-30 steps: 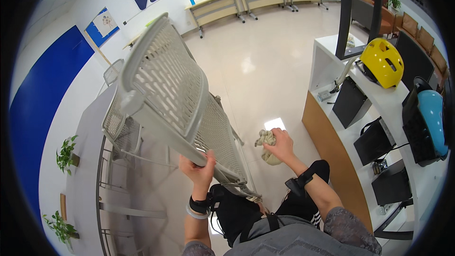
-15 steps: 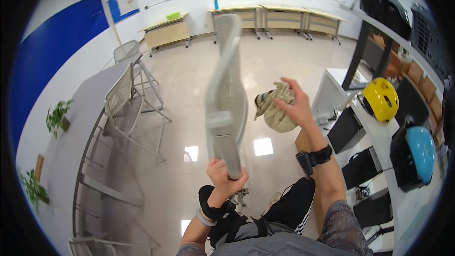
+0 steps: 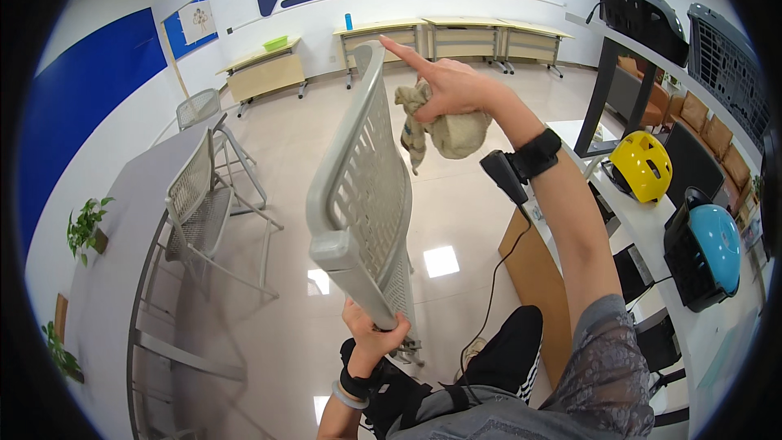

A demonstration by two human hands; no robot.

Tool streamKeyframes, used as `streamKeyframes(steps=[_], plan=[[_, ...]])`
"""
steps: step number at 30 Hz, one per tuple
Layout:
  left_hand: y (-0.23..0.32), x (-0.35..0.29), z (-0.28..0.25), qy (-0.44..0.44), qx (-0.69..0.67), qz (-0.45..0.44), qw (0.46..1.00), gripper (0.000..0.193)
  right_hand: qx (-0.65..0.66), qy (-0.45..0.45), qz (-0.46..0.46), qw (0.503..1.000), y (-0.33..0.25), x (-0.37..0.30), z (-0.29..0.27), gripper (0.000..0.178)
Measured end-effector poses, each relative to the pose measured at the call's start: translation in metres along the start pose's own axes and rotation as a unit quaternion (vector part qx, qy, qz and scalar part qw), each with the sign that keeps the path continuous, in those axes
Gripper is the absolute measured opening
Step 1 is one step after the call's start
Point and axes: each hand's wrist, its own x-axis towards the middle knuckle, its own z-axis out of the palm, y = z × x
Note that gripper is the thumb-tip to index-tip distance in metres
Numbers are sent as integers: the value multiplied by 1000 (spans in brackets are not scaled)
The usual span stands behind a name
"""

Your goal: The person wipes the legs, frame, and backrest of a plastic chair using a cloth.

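Observation:
My left hand [image 3: 373, 331] is closed around the lower frame of a grey plastic folding chair [image 3: 368, 167], whose slatted panel is raised upright and tilted in front of me. In my right hand [image 3: 456, 85] a bunched beige cloth [image 3: 458, 134] is gripped, its loose end hanging toward the chair. The index finger of that hand stretches out to the chair's upper far corner and appears to touch it. Part of the chair's lower end is hidden behind my left hand.
Similar grey chairs [image 3: 199, 204] stand along a long table [image 3: 155, 187] with potted plants [image 3: 90, 228] at left. On the right, a white shelf unit [image 3: 709, 358] holds a yellow helmet [image 3: 642, 167] and a blue helmet [image 3: 715, 248]. Folding tables [image 3: 265, 69] line the far wall.
My right hand has moved up and left with the cloth, reaching the chair's top corner. The chair has turned, so its slatted face shows more.

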Motion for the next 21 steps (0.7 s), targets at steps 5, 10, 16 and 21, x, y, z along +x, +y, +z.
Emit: streamKeyframes(steps=[5,10,16,21], plan=[[-7,-2,4,-31,-41,-10,999,19,18,72,-21,997,19,20,1,111],[-12,-3,16,-80,-59,-49,994,14,-2,107,15,994,39,6,-10,68],[-58,-3,-3,-68,-111,-136,982,17,-115,155,0,981,37,-32,-24,64],[-83,41,18,-1,-146,-207,967,15,-212,150,67,963,31,-68,-40,64]])
